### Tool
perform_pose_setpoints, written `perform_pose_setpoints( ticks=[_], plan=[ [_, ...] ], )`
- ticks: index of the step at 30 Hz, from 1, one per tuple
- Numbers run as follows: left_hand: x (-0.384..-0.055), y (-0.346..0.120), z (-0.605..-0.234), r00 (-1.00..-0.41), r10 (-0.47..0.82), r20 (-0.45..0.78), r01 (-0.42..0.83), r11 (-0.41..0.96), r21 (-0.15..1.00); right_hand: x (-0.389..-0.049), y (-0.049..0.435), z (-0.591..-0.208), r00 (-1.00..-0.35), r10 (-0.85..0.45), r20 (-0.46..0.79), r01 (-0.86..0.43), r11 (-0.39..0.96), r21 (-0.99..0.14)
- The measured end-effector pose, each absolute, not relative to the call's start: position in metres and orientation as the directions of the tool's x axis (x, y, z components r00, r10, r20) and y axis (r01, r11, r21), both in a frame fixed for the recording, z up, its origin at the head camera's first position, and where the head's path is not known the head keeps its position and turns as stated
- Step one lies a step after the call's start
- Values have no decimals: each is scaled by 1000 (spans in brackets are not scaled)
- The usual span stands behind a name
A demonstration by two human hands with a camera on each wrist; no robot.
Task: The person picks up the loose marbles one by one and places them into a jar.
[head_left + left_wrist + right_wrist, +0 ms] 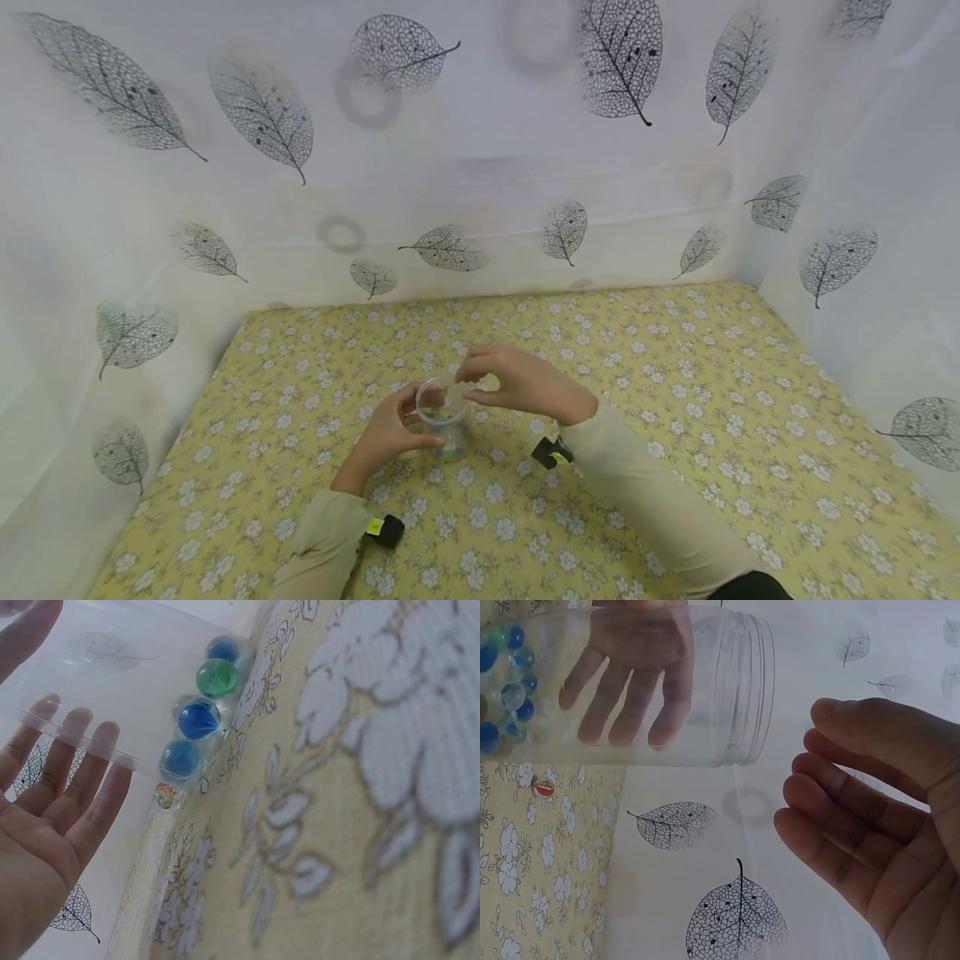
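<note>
A clear plastic jar [452, 429] stands upright on the cloth, its threaded mouth [746, 690] uncovered. Several blue, green and clear marbles [199, 720] lie at its bottom. My left hand [390, 433] holds the jar from the left, thumb on the near side and fingertips against the far side. Just above the mouth hovers my right hand [517, 383]. In the right wrist view its fingers [810, 796] are loosely bent with the thumb close to the index finger, and no object shows between them. One red-and-white marble [544, 787] lies outside the jar on the cloth.
A yellow cloth with white flowers [675, 367] covers the table. White curtains with dark leaf prints [480, 192] hang behind it and on both sides. Small black devices are strapped at the left wrist [387, 531] and right wrist [551, 452].
</note>
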State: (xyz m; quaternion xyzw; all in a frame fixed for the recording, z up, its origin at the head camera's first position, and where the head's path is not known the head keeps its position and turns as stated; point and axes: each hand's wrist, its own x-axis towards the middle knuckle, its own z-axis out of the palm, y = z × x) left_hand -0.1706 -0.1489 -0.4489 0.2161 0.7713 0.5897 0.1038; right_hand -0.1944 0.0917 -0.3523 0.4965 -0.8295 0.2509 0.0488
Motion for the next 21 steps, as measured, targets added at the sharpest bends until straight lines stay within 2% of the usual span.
perform_pose_setpoints(
  ticks=[10,15,21],
  plan=[
    [-171,-149,-451,-886,455,91,207,212,955,-211,96,-356,-557,-767,319,-810,415,-415],
    [-172,-149,-452,-887,453,88,206,219,954,-227,94,-366,-608,-744,277,-759,443,-478],
    [-171,-150,-452,-892,446,77,205,247,947,-246,86,-381,-624,-752,215,-736,472,-486]
  ],
)
